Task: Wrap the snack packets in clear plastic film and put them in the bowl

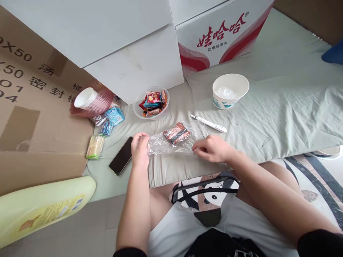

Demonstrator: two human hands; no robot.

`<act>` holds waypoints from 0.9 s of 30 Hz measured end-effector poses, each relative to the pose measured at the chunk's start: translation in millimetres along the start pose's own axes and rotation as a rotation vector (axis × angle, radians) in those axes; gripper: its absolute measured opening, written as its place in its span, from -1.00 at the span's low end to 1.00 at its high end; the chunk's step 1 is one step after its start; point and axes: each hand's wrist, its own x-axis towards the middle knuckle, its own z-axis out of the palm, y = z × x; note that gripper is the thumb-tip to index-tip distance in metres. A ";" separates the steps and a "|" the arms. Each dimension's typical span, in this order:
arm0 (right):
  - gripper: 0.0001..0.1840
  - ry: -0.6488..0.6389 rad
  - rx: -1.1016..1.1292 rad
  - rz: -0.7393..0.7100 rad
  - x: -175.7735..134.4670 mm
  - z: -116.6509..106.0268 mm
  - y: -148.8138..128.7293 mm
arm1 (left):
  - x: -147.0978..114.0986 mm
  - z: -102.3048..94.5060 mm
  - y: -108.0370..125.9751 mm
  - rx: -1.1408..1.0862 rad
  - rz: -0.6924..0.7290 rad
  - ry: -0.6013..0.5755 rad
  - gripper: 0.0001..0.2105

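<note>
A clear plastic bag [157, 145] lies stretched flat between my hands near the front edge of the cloth. On or inside it sits a small red-brown snack packet [177, 132]; I cannot tell which. The bag's left end is gripped in my closed left hand [139, 147]. With fingers pinched, my right hand [210, 148] holds the bag's right side. Just beyond the right hand rests a white craft knife [210, 124], its blade pointing left. Farther back, a round clear tub [137, 110] contains several small wrapped snacks [153, 101].
A white paper bowl [230, 101] with crumpled clear plastic stands back right. Left are a black phone [121, 157], a toothpick pack [95, 146], blue packets [114, 116] and a pink basket [103, 100] with a paper cup [85, 98]. White cartons [136, 64] wall off the back.
</note>
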 end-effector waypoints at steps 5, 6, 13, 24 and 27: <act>-0.68 0.047 -0.012 0.149 2.4 0.5 -2.7 | -4.4 -13.1 5.1 0.158 -0.157 -0.464 -0.56; -0.66 0.063 -0.029 0.188 2.7 0.7 -3.1 | -5.1 -14.8 5.8 0.177 -0.155 -0.511 -0.55; -0.34 0.203 -0.128 0.299 6.1 8.7 -4.5 | -7.9 -8.0 -3.6 0.321 0.032 -0.457 -0.49; -0.60 0.306 -0.131 0.005 8.0 21.4 -11.3 | -25.6 18.6 0.8 -0.127 -0.104 -0.495 -0.84; -0.26 0.255 -0.128 0.004 10.6 29.9 -12.4 | -34.5 21.5 8.7 -0.253 -0.260 -0.607 -0.82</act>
